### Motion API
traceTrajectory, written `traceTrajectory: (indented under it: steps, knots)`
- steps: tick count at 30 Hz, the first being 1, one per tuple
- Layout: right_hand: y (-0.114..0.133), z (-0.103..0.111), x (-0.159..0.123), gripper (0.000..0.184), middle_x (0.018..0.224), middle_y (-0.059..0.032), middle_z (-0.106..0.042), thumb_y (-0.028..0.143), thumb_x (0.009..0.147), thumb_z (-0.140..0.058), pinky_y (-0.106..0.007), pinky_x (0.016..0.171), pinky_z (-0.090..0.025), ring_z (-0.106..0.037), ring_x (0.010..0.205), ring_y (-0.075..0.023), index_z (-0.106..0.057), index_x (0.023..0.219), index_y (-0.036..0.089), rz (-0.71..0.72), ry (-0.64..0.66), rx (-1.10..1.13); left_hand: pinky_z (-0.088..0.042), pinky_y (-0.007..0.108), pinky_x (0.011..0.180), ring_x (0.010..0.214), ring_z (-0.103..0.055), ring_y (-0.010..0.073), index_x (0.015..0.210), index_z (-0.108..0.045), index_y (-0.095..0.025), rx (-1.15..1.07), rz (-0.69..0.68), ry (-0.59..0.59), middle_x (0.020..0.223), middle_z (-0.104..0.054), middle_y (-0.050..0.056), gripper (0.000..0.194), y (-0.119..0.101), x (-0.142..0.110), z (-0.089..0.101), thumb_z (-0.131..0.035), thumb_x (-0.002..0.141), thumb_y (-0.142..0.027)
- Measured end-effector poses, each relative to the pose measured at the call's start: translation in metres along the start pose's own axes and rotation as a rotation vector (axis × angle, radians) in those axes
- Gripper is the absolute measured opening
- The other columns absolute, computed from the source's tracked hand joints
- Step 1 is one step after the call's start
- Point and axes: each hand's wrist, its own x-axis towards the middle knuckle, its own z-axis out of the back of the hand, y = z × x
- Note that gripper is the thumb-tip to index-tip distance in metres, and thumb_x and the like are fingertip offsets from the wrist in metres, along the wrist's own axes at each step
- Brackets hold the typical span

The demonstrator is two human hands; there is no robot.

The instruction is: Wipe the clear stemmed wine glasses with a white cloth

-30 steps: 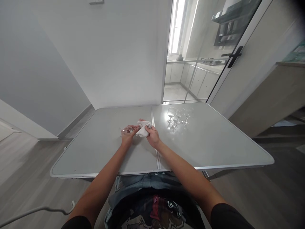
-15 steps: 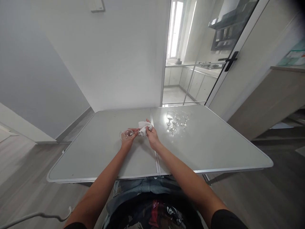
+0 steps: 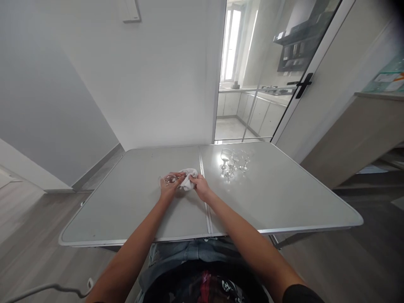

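Fingers of the left hand (image 3: 168,188) are closed around a clear, stemmed drinking glass (image 3: 167,181), tipped on its side with its bowl toward the left, above the left half of the pale grey, metal-rimmed table (image 3: 126,202), with open surface between it and the left edge. Just right of it, the right hand's (image 3: 202,188) fingers are clamped on a soft white cloth (image 3: 188,180) bunched at the glass's stem end, near the central seam (image 3: 208,219). Farther right, a cluster of clear stemmed glasses (image 3: 225,156) stands upright near the far edge, with open tabletop toward the right edge.
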Motion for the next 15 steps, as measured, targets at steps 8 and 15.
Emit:
traceTrajectory:
  steps: [8,15]
  knots:
    - [-0.019,-0.001,0.006,0.033,0.072,-0.0007,-0.065,0.042,0.063,-0.077,-0.025,0.061,-0.039,-0.053,0.065,-0.0131,-0.067,0.080,0.016,-0.024,-0.100,-0.017,-0.055,0.044,0.094,0.098,-0.073,0.0264,0.082,-0.068,-0.019,-0.042,-0.006,-0.166,0.097,-0.077,0.010,0.030,0.000,0.007,0.006,-0.088,0.065,-0.034]
    - [-0.010,0.014,0.016,0.028,0.074,-0.0025,-0.068,0.036,0.064,-0.074,-0.026,0.063,-0.043,-0.060,0.071,-0.0171,-0.066,0.083,0.018,0.008,-0.159,0.035,-0.056,0.044,0.093,0.098,-0.073,0.0261,0.078,-0.068,-0.019,0.022,0.006,0.055,0.095,-0.077,0.009,0.027,-0.004,-0.004,-0.006,-0.086,0.068,-0.036]
